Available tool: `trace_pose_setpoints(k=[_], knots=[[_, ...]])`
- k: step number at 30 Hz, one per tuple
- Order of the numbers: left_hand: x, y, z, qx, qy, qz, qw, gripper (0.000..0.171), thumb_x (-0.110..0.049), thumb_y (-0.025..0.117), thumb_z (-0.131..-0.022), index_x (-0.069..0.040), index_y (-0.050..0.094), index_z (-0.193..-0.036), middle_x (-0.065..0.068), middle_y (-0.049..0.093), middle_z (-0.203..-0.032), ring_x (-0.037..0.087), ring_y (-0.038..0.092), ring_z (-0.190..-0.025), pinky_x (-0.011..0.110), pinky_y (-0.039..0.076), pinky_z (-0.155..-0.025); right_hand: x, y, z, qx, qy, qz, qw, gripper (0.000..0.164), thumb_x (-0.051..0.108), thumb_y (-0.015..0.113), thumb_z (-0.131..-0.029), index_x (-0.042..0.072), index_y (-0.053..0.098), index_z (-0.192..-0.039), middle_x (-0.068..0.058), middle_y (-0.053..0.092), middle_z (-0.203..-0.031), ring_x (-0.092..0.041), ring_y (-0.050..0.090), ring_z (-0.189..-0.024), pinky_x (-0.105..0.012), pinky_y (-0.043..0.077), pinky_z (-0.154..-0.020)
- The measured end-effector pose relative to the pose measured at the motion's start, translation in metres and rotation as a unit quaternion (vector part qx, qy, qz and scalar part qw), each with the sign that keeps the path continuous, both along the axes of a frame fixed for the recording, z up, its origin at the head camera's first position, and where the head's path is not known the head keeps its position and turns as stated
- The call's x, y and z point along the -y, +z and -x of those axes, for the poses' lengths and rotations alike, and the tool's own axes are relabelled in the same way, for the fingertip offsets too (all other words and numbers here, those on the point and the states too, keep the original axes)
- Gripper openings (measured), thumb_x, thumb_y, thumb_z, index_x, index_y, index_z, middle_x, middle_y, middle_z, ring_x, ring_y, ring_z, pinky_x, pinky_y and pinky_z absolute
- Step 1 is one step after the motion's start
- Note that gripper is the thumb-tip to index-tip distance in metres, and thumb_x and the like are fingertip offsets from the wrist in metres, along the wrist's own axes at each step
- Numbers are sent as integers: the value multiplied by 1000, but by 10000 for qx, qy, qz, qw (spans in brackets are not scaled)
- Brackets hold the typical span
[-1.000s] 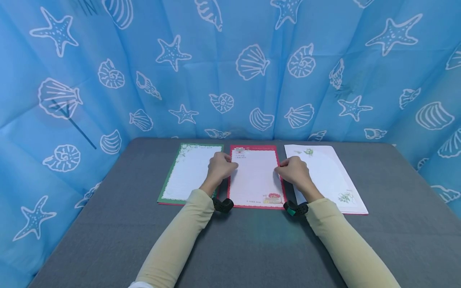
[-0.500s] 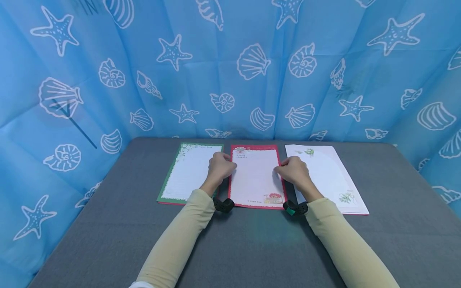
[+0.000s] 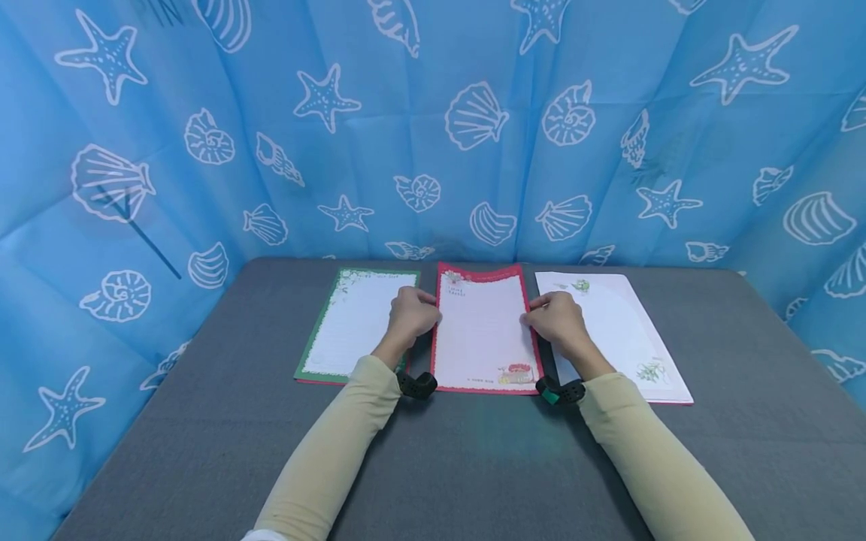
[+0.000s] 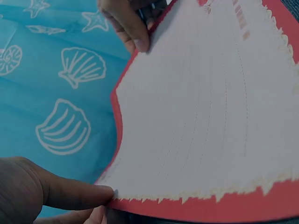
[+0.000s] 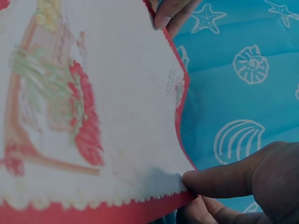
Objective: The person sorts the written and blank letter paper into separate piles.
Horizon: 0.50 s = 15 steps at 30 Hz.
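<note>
A red-bordered sheet of stationery paper (image 3: pixel 483 330), with flowers in a far corner and a small picture near the bottom, is in the middle of the head view. Its far edge is raised and sags in a curve. My left hand (image 3: pixel 410 315) pinches its left edge between thumb and fingers. At the right edge, my right hand (image 3: pixel 558 323) pinches it the same way. The left wrist view shows my left thumb (image 4: pixel 79 191) on the printed face, fingers behind. In the right wrist view, my right thumb (image 5: pixel 219 181) presses the opposite border.
A green-bordered sheet (image 3: pixel 355 323) lies to the left, with red paper showing under its front edge. To the right lies a white sheet with green plant drawings (image 3: pixel 602 330). The grey cloth-covered table (image 3: pixel 473 466) ends at a blue shell-patterned curtain (image 3: pixel 379 150).
Over the last second both hands have raised the red-bordered sheet's far edge off the table, and it now bows. The right hand has shifted slightly right. The other sheets have not moved.
</note>
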<state>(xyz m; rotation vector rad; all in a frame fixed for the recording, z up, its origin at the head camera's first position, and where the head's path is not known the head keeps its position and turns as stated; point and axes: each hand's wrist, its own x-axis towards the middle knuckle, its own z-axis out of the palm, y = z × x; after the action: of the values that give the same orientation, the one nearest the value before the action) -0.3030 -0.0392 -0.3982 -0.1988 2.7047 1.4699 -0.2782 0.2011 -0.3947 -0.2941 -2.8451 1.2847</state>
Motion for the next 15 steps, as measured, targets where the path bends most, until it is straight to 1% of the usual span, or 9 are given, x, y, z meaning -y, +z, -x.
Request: trace_pose_setpoints(k=[3, 7, 9, 11, 15], knots=[[3, 2, 0, 98, -32, -222, 9997, 24, -3, 71, -84, -3, 74, -108, 13, 69, -105, 25, 68, -84, 39, 56, -70, -2, 2, -1, -89, 68, 195, 9997, 28, 9, 68, -91, -9, 65, -112, -19, 64, -92, -21, 57, -73, -29, 46, -60], [7, 6, 1, 203, -74, -733, 9971, 22, -3, 72, -87, -2, 73, -108, 13, 70, -98, 21, 70, -74, 35, 59, -68, -4, 6, -3, -119, 114, 516, 9985, 29, 10, 68, -94, -8, 62, -116, -16, 64, -89, -18, 56, -72, -28, 46, -60], [10, 7, 2, 217, -119, -971, 9950, 21, -3, 72, -88, -1, 72, -108, 13, 70, -97, 20, 71, -74, 34, 60, -68, -6, 8, -4, -168, 146, 667, 9975, 30, 8, 67, -94, -9, 61, -118, -15, 65, -90, -17, 57, -72, -27, 47, -61], [12, 10, 2, 215, -177, -1236, 9919, 21, -1, 72, -89, 0, 71, -110, 14, 71, -99, 20, 71, -76, 35, 60, -70, -7, 10, -5, -231, 177, 799, 9964, 30, 8, 67, -95, -9, 60, -119, -16, 65, -91, -16, 57, -72, -26, 48, -61], [17, 14, 4, 127, -309, -1621, 9862, 23, 0, 71, -91, 2, 69, -114, 16, 72, -101, 21, 70, -80, 38, 60, -75, -8, 14, -6, -420, 268, 1019, 9935, 29, 7, 66, -96, -10, 59, -119, -19, 64, -97, -17, 59, -75, -26, 53, -65]])
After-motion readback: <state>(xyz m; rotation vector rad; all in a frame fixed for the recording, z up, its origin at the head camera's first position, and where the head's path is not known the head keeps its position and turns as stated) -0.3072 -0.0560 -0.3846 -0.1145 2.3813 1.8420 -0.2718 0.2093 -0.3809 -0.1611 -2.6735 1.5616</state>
